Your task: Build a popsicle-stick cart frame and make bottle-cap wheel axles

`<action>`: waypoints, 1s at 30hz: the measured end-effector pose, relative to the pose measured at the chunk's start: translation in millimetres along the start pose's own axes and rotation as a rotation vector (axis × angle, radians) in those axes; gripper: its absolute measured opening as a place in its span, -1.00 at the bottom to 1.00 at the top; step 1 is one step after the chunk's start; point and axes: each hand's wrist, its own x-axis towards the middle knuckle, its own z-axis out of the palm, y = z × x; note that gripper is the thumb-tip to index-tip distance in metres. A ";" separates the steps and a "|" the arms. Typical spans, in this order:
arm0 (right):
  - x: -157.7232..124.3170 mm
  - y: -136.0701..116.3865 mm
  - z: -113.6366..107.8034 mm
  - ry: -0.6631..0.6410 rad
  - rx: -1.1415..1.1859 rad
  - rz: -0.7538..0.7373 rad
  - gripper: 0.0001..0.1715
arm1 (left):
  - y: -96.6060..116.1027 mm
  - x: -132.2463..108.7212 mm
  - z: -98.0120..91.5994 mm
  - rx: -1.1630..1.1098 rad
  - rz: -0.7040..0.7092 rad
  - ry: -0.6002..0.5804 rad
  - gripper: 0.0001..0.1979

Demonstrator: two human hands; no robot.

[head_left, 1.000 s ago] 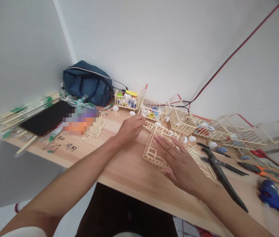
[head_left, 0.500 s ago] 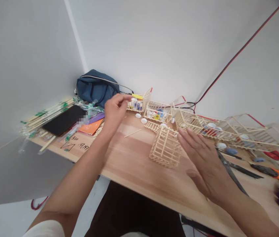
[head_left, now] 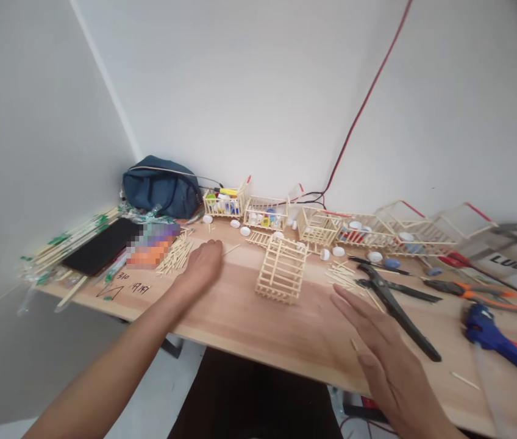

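Note:
My left hand (head_left: 204, 263) is low over the wooden table, back up, between a heap of short bamboo sticks (head_left: 176, 253) and a single loose stick (head_left: 231, 249). Its fingertips are turned down and blurred, so I cannot tell whether they hold anything. At the right, my right hand (head_left: 384, 353) is open, fingers stretched and thumb apart, with nothing in it. Between the hands stands a small slatted stick frame (head_left: 281, 269), touched by neither. Just beyond my right fingertips lie more short sticks (head_left: 341, 274) and black-handled pliers (head_left: 395, 311).
Along the wall stand several stick-built carts (head_left: 265, 213) holding bottle caps. A blue bag (head_left: 160, 186) and black phone (head_left: 103, 247) are at left. On the right lie orange-handled pliers (head_left: 473, 289) and a blue glue gun (head_left: 500, 341). The table's front edge (head_left: 258, 356) runs below.
My left hand has dropped from near the back carts to beside the stick heap. My right hand has drawn back from the slatted frame. The view has shifted right.

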 end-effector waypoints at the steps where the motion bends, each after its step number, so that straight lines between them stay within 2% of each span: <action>1: -2.9 -0.7 4.2 -0.003 0.007 0.013 -0.40 | 1.1 0.2 -1.5 -0.012 -0.011 -0.002 -0.75; 5: -4.2 -0.1 19.5 0.013 0.037 0.135 -0.46 | 2.4 -6.6 -14.1 -0.127 -0.051 0.020 -0.80; 9: 13.6 11.2 24.3 0.076 0.107 0.313 -0.53 | 1.8 -25.9 -26.8 -0.339 -0.035 0.038 -0.82; 11: 26.4 17.3 24.6 0.115 0.169 0.371 -0.53 | 3.3 -41.2 -28.3 -0.580 -0.028 -0.022 -0.80; 14: 41.3 16.3 25.0 0.200 0.240 0.409 -0.55 | 12.7 -71.8 -24.5 -1.379 -0.133 -0.212 -0.68; 16: 44.7 5.6 24.6 0.268 0.255 0.356 -0.62 | 24.9 -94.6 -20.8 -1.587 -0.199 -0.268 -0.64; 18: 43.0 -11.3 23.4 0.289 0.283 0.223 -0.71 | 40.5 -115.3 -18.3 -1.618 -0.185 -0.353 -0.67; 21: 36.2 -37.3 23.0 0.200 0.392 0.058 -0.76 | 64.6 -135.9 -17.7 -1.507 -0.065 -0.420 -0.72; 25: 28.5 -53.3 28.5 0.080 0.592 0.154 -0.88 | 89.8 -143.3 -15.8 -1.229 0.077 -0.422 -0.88; 30: 21.2 -48.5 29.5 0.058 0.754 0.336 -0.83 | 108.1 -141.5 -7.1 -1.033 0.144 -0.381 -0.93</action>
